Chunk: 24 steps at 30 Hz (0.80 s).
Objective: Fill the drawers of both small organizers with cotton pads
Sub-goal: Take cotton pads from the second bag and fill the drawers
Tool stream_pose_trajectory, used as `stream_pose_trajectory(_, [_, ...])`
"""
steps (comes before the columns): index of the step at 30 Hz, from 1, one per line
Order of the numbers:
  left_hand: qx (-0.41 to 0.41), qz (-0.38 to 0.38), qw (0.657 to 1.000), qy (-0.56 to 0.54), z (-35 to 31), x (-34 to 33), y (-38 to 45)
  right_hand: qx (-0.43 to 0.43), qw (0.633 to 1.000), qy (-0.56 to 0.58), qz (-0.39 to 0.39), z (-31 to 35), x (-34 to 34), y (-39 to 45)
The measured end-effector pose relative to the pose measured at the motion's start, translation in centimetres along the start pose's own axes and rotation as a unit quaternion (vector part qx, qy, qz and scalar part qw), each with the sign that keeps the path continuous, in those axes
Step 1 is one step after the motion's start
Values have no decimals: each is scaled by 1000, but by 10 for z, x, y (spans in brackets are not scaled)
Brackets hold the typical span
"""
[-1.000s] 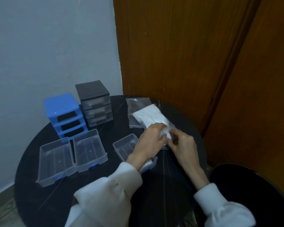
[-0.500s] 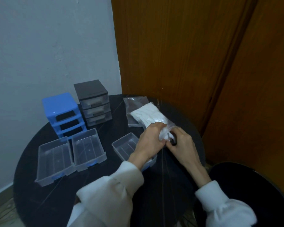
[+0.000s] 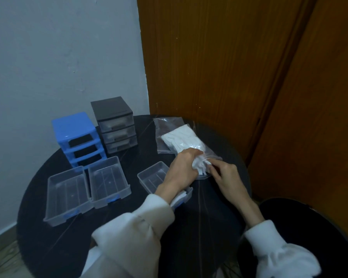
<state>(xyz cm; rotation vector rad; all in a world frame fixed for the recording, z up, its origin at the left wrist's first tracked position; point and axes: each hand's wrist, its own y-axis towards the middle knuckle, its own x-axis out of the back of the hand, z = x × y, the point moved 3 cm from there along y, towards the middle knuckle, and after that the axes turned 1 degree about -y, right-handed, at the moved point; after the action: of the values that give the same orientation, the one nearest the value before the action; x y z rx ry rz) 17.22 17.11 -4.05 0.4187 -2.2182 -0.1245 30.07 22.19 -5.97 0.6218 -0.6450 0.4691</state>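
Note:
A clear plastic bag of white cotton pads (image 3: 181, 139) lies on the round black table (image 3: 48, 233). My left hand (image 3: 182, 169) grips a bunch of cotton pads (image 3: 201, 167) at the bag's mouth. My right hand (image 3: 227, 175) pinches the bag's open edge. A blue organizer (image 3: 76, 135) with three vacant slots stands at the back left. Beside it is a grey organizer (image 3: 115, 123) with its drawers in. Three clear drawers are out: two side by side (image 3: 66, 195) (image 3: 109, 181), and a third drawer (image 3: 155, 175) under my left wrist, with white pads at its near end.
A white wall rises behind the organizers, and a wooden door (image 3: 219, 67) stands right behind the table. A round black seat or bin (image 3: 309, 221) sits low at the right, close to my right sleeve.
My left hand has drawn a bunch of cotton pads partway out of the bag's mouth. My right hand stays at the bag's edge. The view shifted slightly.

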Motion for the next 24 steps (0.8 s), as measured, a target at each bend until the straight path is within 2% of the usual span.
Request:
stream_pose_trajectory(8, [1,-43,999,26,-1,-2,-1,-20,998,-8,-64,-1,1,-2])
stream_pose_trajectory(16, [9,-41,999,17,0,-4,0,-15,992,20,-128,-4,25,-8])
stream_pose_trajectory(21, [-25,-25,999,-22,0,2,-6,-15,980,72,-183,5,43,-13])
stream_pose_trajectory(24, [-43,-42,997,-50,2,21,-21,-23,977,127,-172,12,44,-9])
